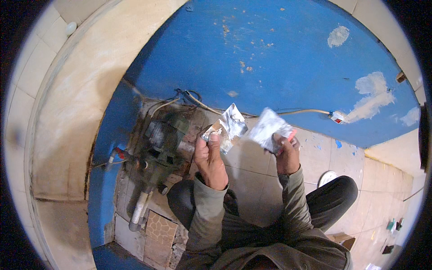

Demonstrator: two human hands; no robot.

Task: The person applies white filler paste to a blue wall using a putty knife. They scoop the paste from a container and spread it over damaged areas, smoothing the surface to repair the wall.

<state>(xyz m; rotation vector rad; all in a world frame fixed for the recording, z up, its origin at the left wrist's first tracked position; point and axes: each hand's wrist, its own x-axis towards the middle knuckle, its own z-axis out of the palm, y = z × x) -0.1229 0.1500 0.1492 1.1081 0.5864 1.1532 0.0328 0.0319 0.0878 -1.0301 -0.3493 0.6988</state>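
My left hand is closed, thumb on top, on a bent shiny silver sheet with pale and brownish smears near the thumb. In my right hand is a broad, flat silver scraper, slightly blurred. A bit of red shows at its grip, between the fingers. The sheet and the scraper are a small gap apart, held in front of me above the tiled floor. My fingers hide part of both.
A blue wall with whitish patches rises ahead. A cable runs along its foot to a white socket box. At left stand a dark water pump and pipes. A round white lid-like thing lies by my right knee.
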